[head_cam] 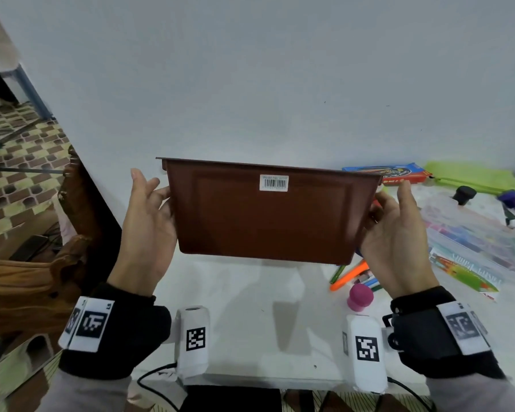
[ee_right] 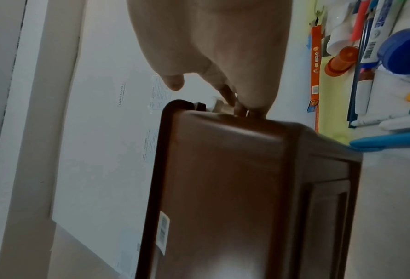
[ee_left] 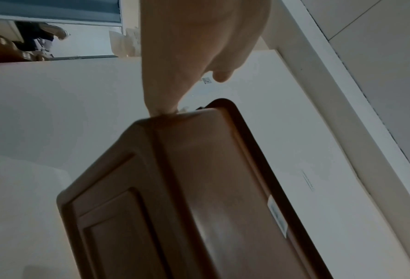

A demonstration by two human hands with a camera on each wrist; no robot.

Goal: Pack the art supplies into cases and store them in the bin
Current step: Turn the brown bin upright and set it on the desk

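A brown plastic bin (head_cam: 265,215) hangs in the air over the white table (head_cam: 250,307), tipped so its long side wall and barcode sticker face me. My left hand (head_cam: 153,200) grips its left end, thumb on the near wall, and my right hand (head_cam: 390,215) grips its right end the same way. In the wrist views my fingers meet the bin (ee_left: 199,188) (ee_right: 235,179) at its end walls. What is inside the bin is hidden. Loose markers (head_cam: 350,276) and a pink sponge dabber (head_cam: 361,296) lie under its right corner.
At the right of the table lie a clear case of colours (head_cam: 473,233), a blue and red crayon box (head_cam: 387,173), a green pouch (head_cam: 473,176), a black dabber (head_cam: 464,194) and a booklet (head_cam: 464,272). Carved wooden furniture (head_cam: 72,203) stands at the left. The wall is close behind.
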